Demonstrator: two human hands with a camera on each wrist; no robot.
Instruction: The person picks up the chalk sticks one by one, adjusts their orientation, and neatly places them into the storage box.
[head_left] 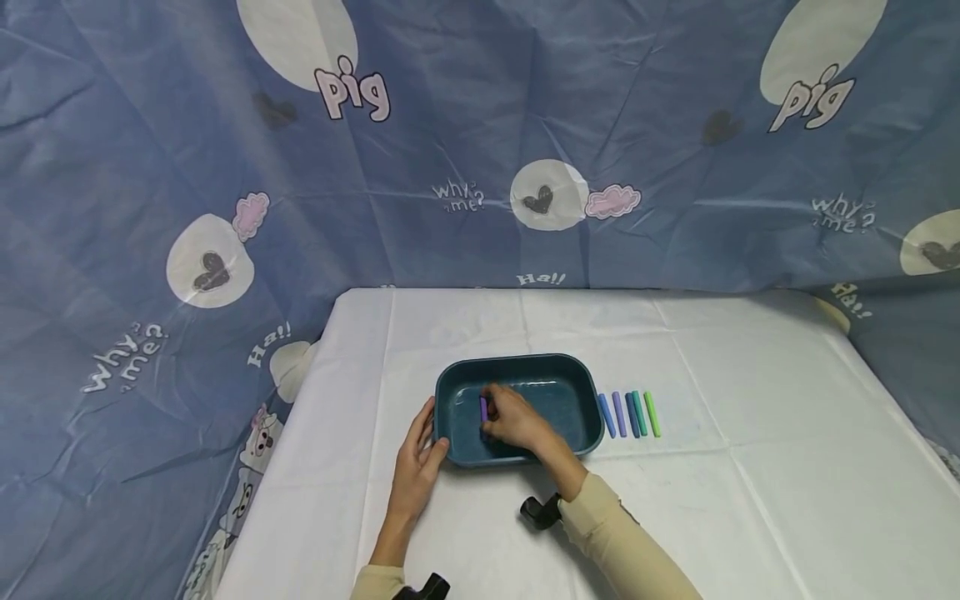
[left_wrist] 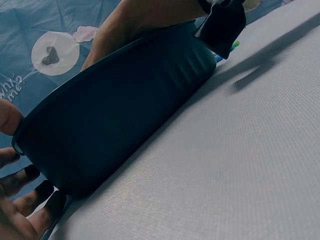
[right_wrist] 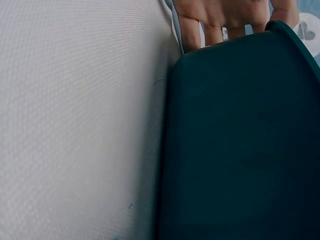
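Note:
A dark teal rectangular dish (head_left: pixel 517 458) with rounded corners stands on the white-covered table. At its left end, my left hand (head_left: pixel 417 462) holds it, thumb at the rim and fingers against the outer wall; the left wrist view shows these fingers (left_wrist: pixel 47 192) close up. My right hand (head_left: pixel 517 417) reaches inside over the front rim. It pinches a purple crayon (head_left: pixel 483 408) between thumb and fingertips, low over the dish floor. The right wrist view shows the dish's outer side wall (right_wrist: pixel 240 140) and the left hand's fingers (right_wrist: pixel 212 32), while the right hand is out of that view.
Several loose crayons lie side by side just right of the dish: a blue one (head_left: pixel 607 415), a light purple one (head_left: pixel 619 414), a dark blue one, a teal one and a green one (head_left: pixel 652 414). Behind the table hangs a blue printed cloth (head_left: pixel 450 242).

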